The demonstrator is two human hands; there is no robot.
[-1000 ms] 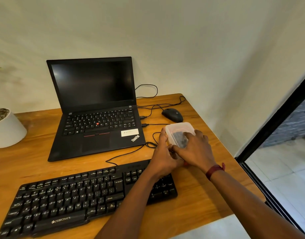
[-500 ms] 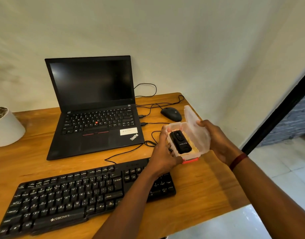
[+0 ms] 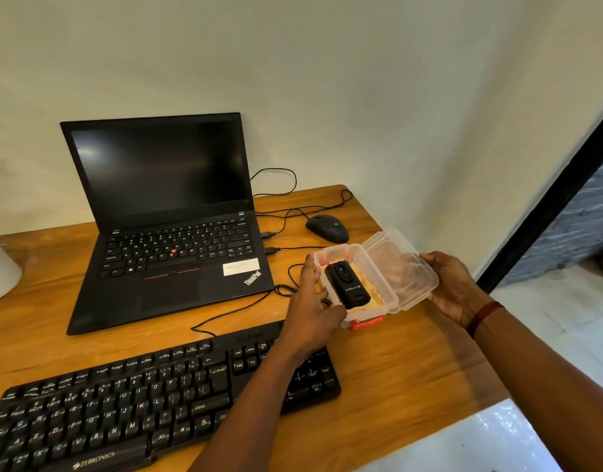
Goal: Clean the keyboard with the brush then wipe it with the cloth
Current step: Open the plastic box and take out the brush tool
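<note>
The left grip (image 3: 313, 301) clasps the left side of the clear box (image 3: 383, 291) to steady it, while the right grip (image 3: 456, 287) holds the lid (image 3: 400, 264) folded back, so the inside is reachable. Inside lies a black tool (image 3: 347, 284) (probably the brush) on a yellow cloth (image 3: 376, 299). The keyboard (image 3: 157, 403) lies on the counter (image 3: 412, 369) just beside the box, under the left forearm, not yet brushed.

Right of the keyboard (image 3: 157, 396), bare desk (image 3: 412, 362) runs to the edge, free for a hand. Behind the keyboard the open laptop (image 3: 170, 233) blocks the left and middle, a black cable (image 3: 282, 289) looping across the strip between. Behind its right end, the open plastic box (image 3: 382, 284) and mouse (image 3: 327, 228) crowd the corner.
</note>
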